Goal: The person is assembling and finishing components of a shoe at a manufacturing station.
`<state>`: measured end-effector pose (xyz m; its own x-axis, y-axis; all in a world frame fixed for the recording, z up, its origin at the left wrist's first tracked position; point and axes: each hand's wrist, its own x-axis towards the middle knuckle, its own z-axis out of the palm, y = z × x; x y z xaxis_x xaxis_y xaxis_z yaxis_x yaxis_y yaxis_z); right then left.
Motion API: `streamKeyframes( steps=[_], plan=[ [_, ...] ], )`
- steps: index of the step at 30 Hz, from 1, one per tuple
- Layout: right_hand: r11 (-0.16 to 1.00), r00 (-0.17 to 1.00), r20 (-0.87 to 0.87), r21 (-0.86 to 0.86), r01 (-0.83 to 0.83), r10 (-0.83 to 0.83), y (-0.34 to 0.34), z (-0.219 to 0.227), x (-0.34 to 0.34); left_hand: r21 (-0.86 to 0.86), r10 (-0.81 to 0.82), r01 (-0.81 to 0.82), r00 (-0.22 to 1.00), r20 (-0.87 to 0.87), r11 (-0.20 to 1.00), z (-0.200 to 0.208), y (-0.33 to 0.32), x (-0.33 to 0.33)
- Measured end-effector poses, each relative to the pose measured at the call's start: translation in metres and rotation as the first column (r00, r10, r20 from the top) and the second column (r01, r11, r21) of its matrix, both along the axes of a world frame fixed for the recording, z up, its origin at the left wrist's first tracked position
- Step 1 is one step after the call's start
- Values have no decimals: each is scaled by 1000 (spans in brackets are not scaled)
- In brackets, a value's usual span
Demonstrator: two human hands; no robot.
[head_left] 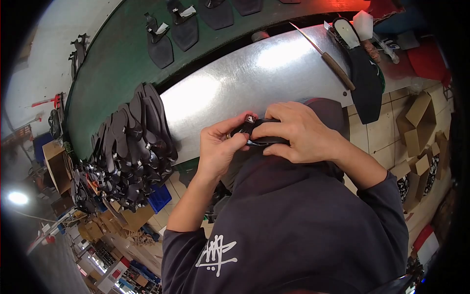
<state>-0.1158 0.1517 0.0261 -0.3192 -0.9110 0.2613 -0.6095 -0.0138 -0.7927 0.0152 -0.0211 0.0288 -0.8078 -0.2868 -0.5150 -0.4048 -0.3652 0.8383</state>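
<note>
Close to my body, in front of the dark shirt, both hands work on a black sandal strap (267,139). My left hand (218,144) pinches one end of it, where a small shiny piece shows between thumb and fingers. My right hand (298,130) is closed around the strap's other side, its fingers curled over it. A dark square-toed sole (327,115) sticks out behind my right wrist; whether it joins the strap is hidden by the hand. Both hands are over the near edge of a shiny metal plate (220,78).
A heap of dark insoles and strapped sandal parts (129,132) lies at the left. Several black sandals (160,49) line the green conveyor belt (110,68) beyond. A wooden-handled pointed tool (337,70) and a black sole (366,88) lie right. Cardboard boxes (416,125) stand on the tiled floor.
</note>
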Motion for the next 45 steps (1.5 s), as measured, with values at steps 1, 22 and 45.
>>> streamKeyframes(
  steps=[1,22,45],
  plan=[
    [1000,999,40,23,-10,9,1,-1,0,0,3,-3,1000,1,1000,-1,-1,-1],
    [968,978,-2,-142,207,-209,4,-8,15,246,92,-105,994,66,964,11,-3,-6],
    [968,969,73,-64,243,-238,4,-14,22,41,-103,99,988,113,994,-4,-4,3]
  ],
)
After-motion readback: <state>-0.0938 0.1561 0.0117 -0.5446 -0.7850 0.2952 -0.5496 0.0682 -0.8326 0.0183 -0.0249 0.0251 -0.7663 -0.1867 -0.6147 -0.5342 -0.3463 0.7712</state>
